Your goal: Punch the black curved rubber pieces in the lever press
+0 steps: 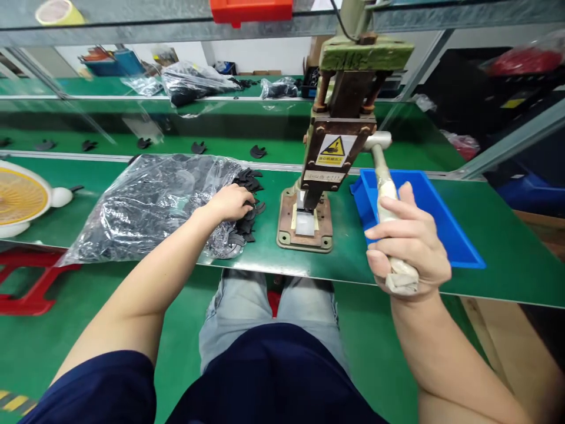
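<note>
My right hand (408,241) is wrapped around the tape-covered lever handle (385,179) of a hand press (338,126). The lever stands raised on the press's right side. A whitish block (305,222) sits on the press base under the ram. My left hand (232,203) rests on a heap of small black curved parts (247,224) at the mouth of a clear plastic bag (154,200). Its fingers are curled and close together among the parts; whatever they pinch is hidden. More black parts fill the bag.
A blue tray (459,238) stands right of the press. Single black parts (258,152) lie spaced along the green strip behind. At left is a round yellow-and-white fan (22,197). A metal shelf with a red bin (251,9) crosses above.
</note>
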`<state>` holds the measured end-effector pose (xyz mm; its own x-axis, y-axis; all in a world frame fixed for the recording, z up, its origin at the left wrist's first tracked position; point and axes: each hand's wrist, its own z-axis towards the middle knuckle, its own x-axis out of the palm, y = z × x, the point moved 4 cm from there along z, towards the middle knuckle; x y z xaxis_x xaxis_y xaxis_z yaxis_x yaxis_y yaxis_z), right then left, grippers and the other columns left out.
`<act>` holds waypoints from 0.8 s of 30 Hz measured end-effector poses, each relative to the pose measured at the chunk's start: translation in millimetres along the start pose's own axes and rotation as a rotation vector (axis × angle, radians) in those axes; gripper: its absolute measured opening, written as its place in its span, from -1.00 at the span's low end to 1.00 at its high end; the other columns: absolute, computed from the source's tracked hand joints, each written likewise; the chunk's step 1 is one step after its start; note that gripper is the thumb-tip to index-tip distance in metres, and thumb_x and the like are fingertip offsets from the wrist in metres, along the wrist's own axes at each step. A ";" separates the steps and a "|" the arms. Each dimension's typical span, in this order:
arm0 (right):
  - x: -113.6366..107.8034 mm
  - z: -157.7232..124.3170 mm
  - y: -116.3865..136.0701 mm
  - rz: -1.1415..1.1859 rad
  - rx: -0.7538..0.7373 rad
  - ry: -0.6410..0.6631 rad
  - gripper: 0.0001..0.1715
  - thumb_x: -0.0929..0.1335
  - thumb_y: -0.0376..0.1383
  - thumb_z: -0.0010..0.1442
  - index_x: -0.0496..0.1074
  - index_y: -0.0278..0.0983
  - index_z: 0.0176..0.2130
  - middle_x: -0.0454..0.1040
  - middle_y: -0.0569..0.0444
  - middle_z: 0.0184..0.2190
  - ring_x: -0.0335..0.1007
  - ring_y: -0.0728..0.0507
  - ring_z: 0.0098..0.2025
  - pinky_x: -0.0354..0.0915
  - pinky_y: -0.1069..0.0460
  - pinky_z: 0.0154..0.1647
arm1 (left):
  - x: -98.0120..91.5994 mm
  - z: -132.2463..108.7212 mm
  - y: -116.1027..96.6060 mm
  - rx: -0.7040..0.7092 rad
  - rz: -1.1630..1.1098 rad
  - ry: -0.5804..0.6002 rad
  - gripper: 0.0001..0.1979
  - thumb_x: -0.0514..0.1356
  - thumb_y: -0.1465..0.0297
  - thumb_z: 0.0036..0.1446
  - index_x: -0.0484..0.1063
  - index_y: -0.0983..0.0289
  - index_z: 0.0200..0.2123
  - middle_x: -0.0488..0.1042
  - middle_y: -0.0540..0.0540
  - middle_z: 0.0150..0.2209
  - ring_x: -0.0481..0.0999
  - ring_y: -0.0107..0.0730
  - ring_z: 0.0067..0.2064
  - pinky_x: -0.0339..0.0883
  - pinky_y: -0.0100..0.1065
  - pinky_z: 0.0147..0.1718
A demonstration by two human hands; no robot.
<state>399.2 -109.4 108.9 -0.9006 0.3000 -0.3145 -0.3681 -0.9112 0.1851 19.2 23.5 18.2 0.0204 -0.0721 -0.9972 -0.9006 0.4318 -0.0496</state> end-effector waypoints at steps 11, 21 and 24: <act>17.6 -7.3 2.2 0.015 0.059 -0.266 -0.80 0.46 -0.18 0.22 0.43 -0.13 -0.40 0.53 0.18 -0.43 0.63 -0.19 -0.16 0.46 -0.48 0.31 | 25.0 37.0 -16.0 -0.130 0.039 0.143 -0.58 0.38 0.12 0.14 0.68 0.28 -0.04 0.46 0.38 0.22 0.36 0.22 0.28 0.28 0.10 0.29; 21.4 -4.7 1.8 0.022 0.042 -0.321 -0.81 0.45 -0.22 0.18 0.40 -0.14 -0.42 0.50 0.18 -0.46 0.61 -0.17 -0.21 0.52 -0.41 0.19 | 10.3 35.8 -11.2 -0.100 -0.269 -0.099 -0.82 0.33 0.23 0.22 0.44 0.18 -0.29 0.63 0.19 -0.13 0.57 -0.01 -0.04 0.38 -0.08 0.02; 21.8 -4.3 2.2 0.019 0.036 -0.331 -0.77 0.46 -0.19 0.21 0.39 -0.15 -0.43 0.50 0.18 -0.46 0.60 -0.16 -0.22 0.52 -0.40 0.20 | 3.5 33.5 -10.5 -0.159 -0.402 -0.170 -0.80 0.28 0.20 0.27 0.40 0.16 -0.31 0.60 0.10 -0.29 0.56 -0.15 -0.25 0.37 -0.21 -0.17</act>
<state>379.8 -106.0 98.4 -0.9316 0.3634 0.0079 -0.3527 -0.9090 0.2222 43.3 48.8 13.4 0.4405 -0.0509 -0.8963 -0.8619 0.2555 -0.4381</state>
